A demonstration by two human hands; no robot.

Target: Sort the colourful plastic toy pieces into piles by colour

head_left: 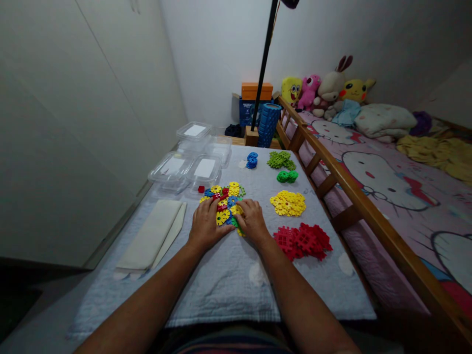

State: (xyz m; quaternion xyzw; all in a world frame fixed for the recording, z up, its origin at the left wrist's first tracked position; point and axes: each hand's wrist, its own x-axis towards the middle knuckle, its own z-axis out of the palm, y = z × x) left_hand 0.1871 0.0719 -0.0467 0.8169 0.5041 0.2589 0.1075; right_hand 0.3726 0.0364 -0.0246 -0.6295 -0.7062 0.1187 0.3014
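A mixed pile of plastic interlocking pieces [222, 217] in yellow, blue, red and green lies on the cloth between my hands. Against its left side rests my left hand [207, 222], open, its thumb stretched out along the near edge. My right hand [253, 220] is at the pile's right side, with fingers and thumb bent about a yellow snowflake disc [237, 210]. Sorted heaps lie to the right: red square pieces [302, 241], yellow discs [288, 203], green discs [287, 176] and light green square pieces [280, 160]. Blue discs [252, 160] are stacked farther back.
Lidded clear plastic boxes [205, 168] with white labels stand at the back left. A folded cream cloth [151, 235] lies left of my hands. Along the right runs a wooden bed rail [342, 189]. Behind the table rise a black pole [264, 64] and a blue foam roller [269, 125].
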